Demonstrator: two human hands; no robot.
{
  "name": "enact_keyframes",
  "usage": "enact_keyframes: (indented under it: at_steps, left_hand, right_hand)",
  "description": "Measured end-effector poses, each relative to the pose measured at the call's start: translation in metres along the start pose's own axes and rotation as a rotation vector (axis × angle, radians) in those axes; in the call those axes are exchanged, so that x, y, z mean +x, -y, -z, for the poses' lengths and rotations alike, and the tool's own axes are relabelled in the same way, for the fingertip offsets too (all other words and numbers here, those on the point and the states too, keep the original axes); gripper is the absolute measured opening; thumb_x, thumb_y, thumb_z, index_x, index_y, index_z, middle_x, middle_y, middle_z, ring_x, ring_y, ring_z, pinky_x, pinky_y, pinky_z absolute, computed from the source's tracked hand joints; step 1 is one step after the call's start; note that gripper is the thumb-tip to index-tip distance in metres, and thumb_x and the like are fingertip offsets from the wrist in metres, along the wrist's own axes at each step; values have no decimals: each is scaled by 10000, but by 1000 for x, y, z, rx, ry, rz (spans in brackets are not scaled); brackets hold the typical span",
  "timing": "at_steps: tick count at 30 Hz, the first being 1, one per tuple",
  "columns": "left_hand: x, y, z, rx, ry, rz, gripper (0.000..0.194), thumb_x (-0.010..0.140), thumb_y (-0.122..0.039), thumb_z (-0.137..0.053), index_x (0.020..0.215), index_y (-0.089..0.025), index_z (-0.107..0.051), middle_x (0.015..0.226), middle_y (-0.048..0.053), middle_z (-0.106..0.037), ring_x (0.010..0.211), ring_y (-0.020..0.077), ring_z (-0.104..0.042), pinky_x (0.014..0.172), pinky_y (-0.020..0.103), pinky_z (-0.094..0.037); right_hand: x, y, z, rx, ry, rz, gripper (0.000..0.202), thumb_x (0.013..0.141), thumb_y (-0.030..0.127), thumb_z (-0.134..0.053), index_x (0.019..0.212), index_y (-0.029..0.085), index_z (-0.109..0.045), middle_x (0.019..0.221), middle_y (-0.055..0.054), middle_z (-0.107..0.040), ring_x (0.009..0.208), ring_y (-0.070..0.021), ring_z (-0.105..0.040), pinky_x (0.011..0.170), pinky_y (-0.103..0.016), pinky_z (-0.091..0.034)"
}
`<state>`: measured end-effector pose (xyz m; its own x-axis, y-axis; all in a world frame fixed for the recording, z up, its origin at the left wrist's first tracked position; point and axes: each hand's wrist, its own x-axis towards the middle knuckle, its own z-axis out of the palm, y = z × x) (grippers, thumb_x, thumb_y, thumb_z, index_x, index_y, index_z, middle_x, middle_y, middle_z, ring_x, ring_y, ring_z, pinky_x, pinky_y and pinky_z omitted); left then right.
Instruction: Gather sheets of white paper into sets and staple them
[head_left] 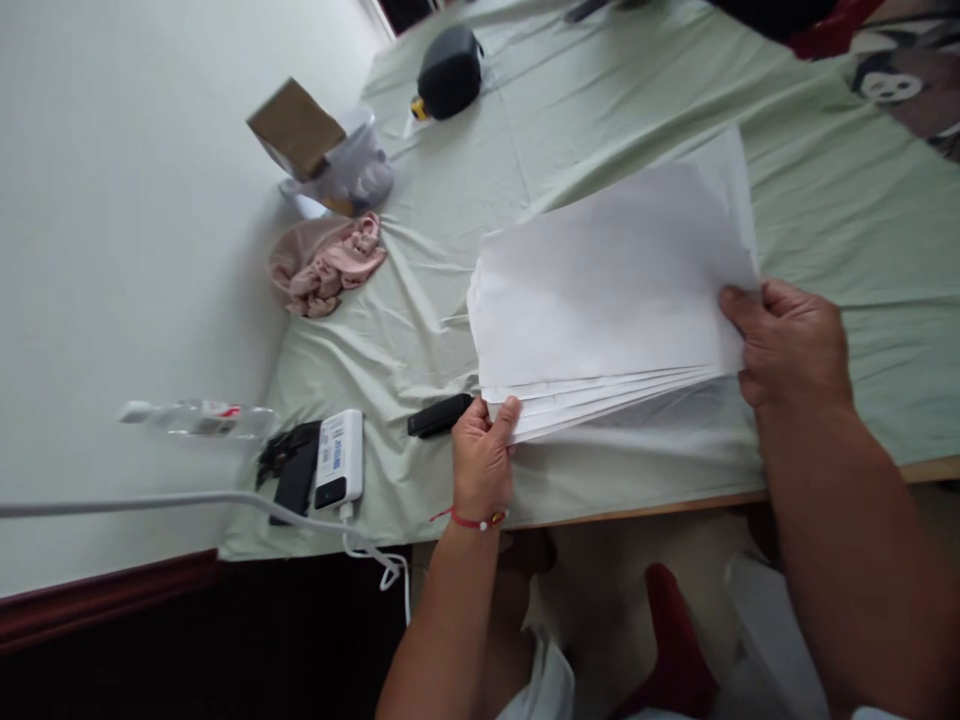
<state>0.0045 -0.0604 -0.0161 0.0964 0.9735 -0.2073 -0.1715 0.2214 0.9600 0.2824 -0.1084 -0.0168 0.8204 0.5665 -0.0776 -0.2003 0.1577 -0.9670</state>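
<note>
A stack of white paper sheets point(607, 280) is held above the cloth-covered table, its near edges fanned out in layers. My left hand point(484, 445), with a red cord bracelet at the wrist, pinches the near left corner, thumb on top. On the right side, my right hand point(791, 340) grips the edge with the thumb over the top sheet and the fingers beneath. The top sheet looks blank. Just left of my left hand lies a small black object point(439, 415), partly behind it.
A pale green cloth point(420, 330) covers the table. Along the wall are a white power bank point(340, 458) with a cable, a clear bottle point(217, 419), pink fabric point(337, 265) and a plastic container point(360, 165) with a cardboard box point(296, 128). A black case point(451, 72) sits farther back.
</note>
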Motion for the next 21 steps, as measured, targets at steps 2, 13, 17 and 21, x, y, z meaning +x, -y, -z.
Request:
enact_keyframes:
  at_steps: [2, 13, 17, 21]
  left_hand:
    - [0, 1, -3, -18, -20, -24, 478, 670, -485, -987, 970, -177, -779, 972, 47, -818, 975, 208, -770, 962, 330, -590]
    - [2, 4, -13, -90, -110, -97, 489, 708, -576, -952, 929, -169, -793, 911, 53, -820, 965, 248, -794, 999, 391, -604]
    - [-1, 0, -16, -115, -95, -107, 508, 730, -634, -917, 902, -171, -796, 876, 49, -807, 890, 213, -783, 855, 307, -624]
    - [-4, -4, -13, -54, -39, -49, 446, 638, -482, -1011, 895, -190, -794, 804, -10, -767, 624, 92, -662, 498, 160, -465]
  right_hand:
    - [0, 2, 1, 12, 8, -14, 253, 642, 332, -888, 690, 189, -684, 689, 14, -611, 588, -90, -503, 507, -213, -415]
    - [-3, 6, 4, -70, 19, 39, 444, 764, 423, -859, 606, 186, -518, 596, 47, -425, 527, -54, -343, 456, -190, -291]
    - [-4, 7, 5, -64, 6, 38, 358, 763, 377, -837, 624, 177, -574, 609, 40, -449, 534, -55, -352, 461, -195, -280]
    - [-4, 10, 6, -67, -51, 53, 261, 749, 339, -812, 650, 177, -633, 606, 37, -452, 554, -65, -357, 486, -201, -314]
